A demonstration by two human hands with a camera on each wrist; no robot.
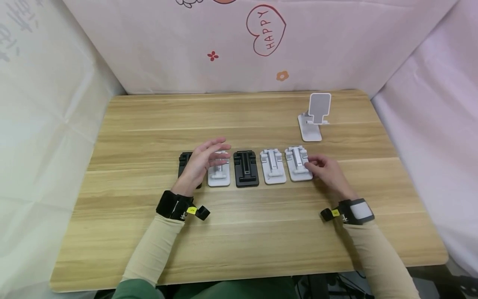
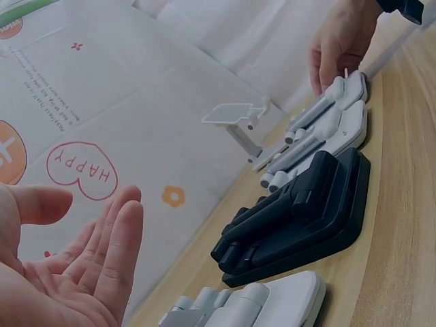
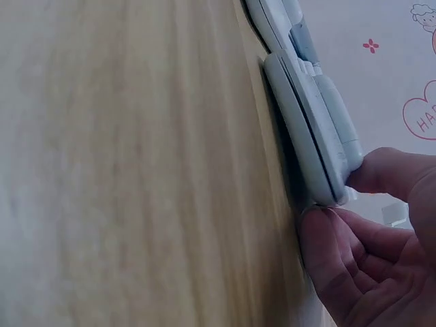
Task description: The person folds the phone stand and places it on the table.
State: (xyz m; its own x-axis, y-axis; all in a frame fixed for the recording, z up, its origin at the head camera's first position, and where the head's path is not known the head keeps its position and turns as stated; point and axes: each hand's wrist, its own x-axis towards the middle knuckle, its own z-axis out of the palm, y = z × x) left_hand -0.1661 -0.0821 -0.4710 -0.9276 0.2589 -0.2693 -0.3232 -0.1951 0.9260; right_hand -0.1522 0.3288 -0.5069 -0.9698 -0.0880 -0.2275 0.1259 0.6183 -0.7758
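Observation:
My right hand point(image 1: 330, 173) pinches the right edge of a folded white phone stand point(image 1: 298, 169), the rightmost in a row. In the right wrist view, the thumb is at the top of this stand point(image 3: 310, 126) and the fingers are curled at its side edge. My left hand point(image 1: 201, 163) hovers over the row's left end with fingers spread and nothing held. It partly covers a folded black stand point(image 1: 184, 161) and a white one point(image 1: 219, 176). Between the hands lie another black stand point(image 1: 246, 169) and a white stand point(image 1: 273, 167).
An unfolded white phone stand point(image 1: 319, 109) with a grey pad stands upright at the back right of the wooden table point(image 1: 239, 232). Behind it hangs a pale printed cloth point(image 1: 168, 54), and more cloth flanks both sides.

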